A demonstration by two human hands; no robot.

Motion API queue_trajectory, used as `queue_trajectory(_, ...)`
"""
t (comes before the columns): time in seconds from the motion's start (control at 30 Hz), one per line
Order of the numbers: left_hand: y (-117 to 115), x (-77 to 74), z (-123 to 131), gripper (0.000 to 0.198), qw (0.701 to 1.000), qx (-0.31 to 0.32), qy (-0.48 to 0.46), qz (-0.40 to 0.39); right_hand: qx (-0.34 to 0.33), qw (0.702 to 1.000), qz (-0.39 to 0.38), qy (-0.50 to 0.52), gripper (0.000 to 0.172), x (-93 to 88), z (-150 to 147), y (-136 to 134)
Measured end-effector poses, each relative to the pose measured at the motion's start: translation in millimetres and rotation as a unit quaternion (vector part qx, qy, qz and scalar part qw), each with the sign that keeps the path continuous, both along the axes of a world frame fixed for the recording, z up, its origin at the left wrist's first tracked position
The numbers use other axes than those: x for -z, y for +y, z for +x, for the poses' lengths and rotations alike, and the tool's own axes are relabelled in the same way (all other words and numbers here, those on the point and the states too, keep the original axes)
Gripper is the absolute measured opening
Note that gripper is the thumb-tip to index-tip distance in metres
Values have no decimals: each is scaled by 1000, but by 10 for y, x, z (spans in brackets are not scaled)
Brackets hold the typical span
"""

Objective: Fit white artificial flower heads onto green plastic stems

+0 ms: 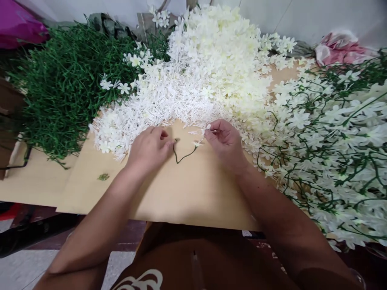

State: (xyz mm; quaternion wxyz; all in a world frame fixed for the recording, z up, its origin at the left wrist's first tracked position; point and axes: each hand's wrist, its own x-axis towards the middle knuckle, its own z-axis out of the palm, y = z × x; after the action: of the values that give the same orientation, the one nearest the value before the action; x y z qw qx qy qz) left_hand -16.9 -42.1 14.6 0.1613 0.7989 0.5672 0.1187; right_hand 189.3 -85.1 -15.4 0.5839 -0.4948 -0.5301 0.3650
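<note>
Near the middle of the cardboard, my left hand (pixel 151 147) has its fingers curled, with a thin green artificial flower stem (pixel 177 162) at the thumb tip. The stem bends down in a V and rises to a white flower (pixel 197 143) at its right end. My right hand (pixel 225 143) pinches a small white artificial flower (pixel 207 129) between thumb and forefinger, close above that stem's flower. Just beyond both hands lies a heap of thin white flower pieces (pixel 181 94). The left fingertips are partly hidden.
Cream-white blossoms (pixel 220 52) are heaped at the back. Green plastic stems (pixel 66 80) pile up on the left. Flowers on green stems (pixel 341 153) cover the right side. A small green scrap (pixel 103 177) lies on the cardboard (pixel 193 197). A pink-and-white bag (pixel 340 48) sits at the back right.
</note>
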Motion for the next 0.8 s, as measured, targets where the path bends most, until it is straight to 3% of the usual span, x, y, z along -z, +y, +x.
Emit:
queue_trajectory(0.07, -19, 64, 27, 27, 999, 14, 30, -3, -21, 1000, -7, 1, 20, 20, -26, -2)
queue_trajectory(0.2, 13, 146, 185, 9, 998, 45, 33, 5, -57, 998, -19, 16, 24, 27, -41, -6)
queue_trajectory(0.33, 63, 190, 266, 7, 990, 60, -114, -63, -74, 995, -48, 42, 26, 1, -5, 3)
queue_trajectory(0.43, 73, 211, 308, 5, 944, 45, -280, -170, -105, 987, -108, 48, 29, -17, 23, 12)
queue_trajectory(0.53, 79, 221, 357, 9, 893, 40, -387, -226, -124, 977, -167, 42, 30, -18, 43, 23)
queue_trajectory(0.67, 97, 233, 377, 21, 854, 23, -452, -256, -125, 972, -196, 31, 30, -21, 65, 41)
queue_trajectory(0.8, 98, 240, 371, 23, 847, 11, -462, -263, -128, 971, -200, 29, 30, -45, 74, 50)
